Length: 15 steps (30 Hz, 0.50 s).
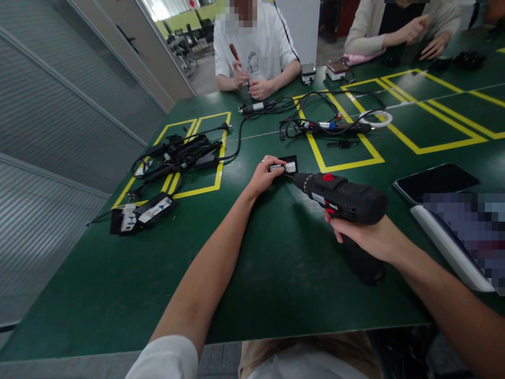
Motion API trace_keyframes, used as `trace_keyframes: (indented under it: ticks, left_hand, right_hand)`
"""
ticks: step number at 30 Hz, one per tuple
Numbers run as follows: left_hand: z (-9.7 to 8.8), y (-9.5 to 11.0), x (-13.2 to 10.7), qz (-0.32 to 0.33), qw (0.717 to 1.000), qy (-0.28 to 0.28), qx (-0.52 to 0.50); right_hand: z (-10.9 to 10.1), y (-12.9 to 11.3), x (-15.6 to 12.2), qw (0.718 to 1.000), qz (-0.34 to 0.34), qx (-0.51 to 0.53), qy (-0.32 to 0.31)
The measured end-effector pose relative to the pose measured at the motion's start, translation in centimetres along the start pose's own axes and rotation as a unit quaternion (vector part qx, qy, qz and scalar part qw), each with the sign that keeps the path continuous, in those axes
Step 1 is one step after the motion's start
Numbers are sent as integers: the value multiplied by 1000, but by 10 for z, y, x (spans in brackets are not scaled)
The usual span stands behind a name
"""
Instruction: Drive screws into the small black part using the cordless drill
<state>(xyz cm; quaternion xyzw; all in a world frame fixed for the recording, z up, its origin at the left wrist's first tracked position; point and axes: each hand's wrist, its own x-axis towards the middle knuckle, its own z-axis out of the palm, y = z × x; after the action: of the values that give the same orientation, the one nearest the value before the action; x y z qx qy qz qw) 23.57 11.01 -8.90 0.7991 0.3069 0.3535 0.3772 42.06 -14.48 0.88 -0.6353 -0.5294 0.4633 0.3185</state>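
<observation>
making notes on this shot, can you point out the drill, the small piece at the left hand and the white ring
Drill [343, 197]: head view, on its black body.
Small piece [291, 167]: head view, on its white part.
White ring [388, 119]: head view, on its right rim.

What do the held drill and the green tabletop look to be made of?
The drill: probably moulded plastic with a matte finish, from its dull black housing. The green tabletop: smooth, faintly glossy, perhaps laminate or a mat, from its soft reflections.
</observation>
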Motion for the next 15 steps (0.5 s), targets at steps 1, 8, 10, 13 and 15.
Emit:
trace_keyframes:
  ticks: [1,8,10,13,15]
  left_hand:
    - [0,0,0,-2,1000,0,1]
    - [0,-3,0,5,1000,-2,7]
    - [0,-4,-1,3,1000,-2,13]
    - [0,-4,-1,4,1000,0,14]
    - [0,-4,-2,3,1000,-3,13]
  right_hand:
    - [0,1,0,1000,-2,3,0]
    - [1,2,1,1000,8,11,2]
    - [0,1,0,1000,11,7,2]
    - [0,0,0,1000,13,1,2]
    - [0,1,0,1000,16,3,1]
